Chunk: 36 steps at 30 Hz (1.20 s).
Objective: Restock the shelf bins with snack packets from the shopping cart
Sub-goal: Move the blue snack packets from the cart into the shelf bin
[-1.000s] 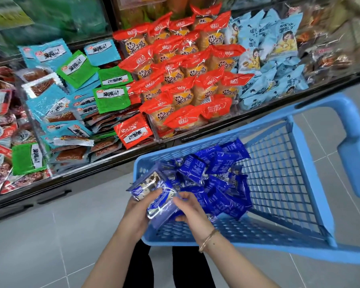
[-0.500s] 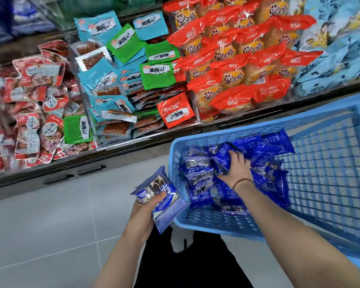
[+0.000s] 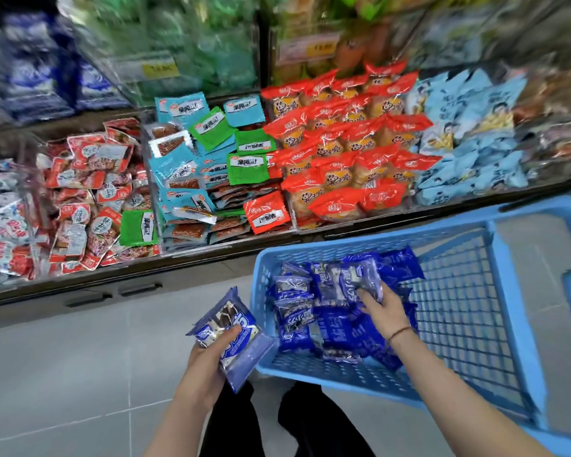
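Your left hand [image 3: 208, 359] grips a stack of blue snack packets [image 3: 233, 324], your right hand [image 3: 381, 313] pinches another packet [image 3: 360, 278] in the blue cart [image 3: 376, 239]; adding it may let the slippery stack slide out.

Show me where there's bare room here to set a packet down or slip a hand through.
Free: in the cart, the mesh floor right of the blue packets, up to its right wall; the grey floor tiles between shelf base and cart. Crowded: the cart's left half, and shelf bins heaped with red packets and teal and green packets.
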Tool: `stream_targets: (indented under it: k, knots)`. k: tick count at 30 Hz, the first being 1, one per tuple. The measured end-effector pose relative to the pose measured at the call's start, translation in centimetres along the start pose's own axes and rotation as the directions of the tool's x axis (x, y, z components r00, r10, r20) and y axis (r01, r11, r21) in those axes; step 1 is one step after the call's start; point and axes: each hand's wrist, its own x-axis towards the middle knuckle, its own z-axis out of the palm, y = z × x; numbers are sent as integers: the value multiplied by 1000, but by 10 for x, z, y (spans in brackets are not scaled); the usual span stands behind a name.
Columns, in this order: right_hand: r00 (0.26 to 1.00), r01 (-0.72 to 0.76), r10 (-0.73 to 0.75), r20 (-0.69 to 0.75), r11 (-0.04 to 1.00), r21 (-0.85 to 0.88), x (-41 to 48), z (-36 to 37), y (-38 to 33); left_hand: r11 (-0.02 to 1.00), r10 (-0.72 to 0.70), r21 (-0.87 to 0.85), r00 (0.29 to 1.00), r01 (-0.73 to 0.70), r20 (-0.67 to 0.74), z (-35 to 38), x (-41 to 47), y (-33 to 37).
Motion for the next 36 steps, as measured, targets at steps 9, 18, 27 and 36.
stream_targets:
  k: [9,18,27,36]
  knots:
    - [964,-255,177,196,815,520,-95,-34,-45,992,75,-107,996,-70,41,22,-72,32]
    - [994,-82,60,87,957,278,-162,8,-58,976,26,-218,985,12,169,0,-109,81]
    - [985,-139,173,-8,817,560,-184,113,-125,969,83,-245,962,-17,260,-115,-110,183]
    - [962,-263,152,227,740,619,-188,213,-192,934,194,-337,962,-121,194,-195,-114,257]
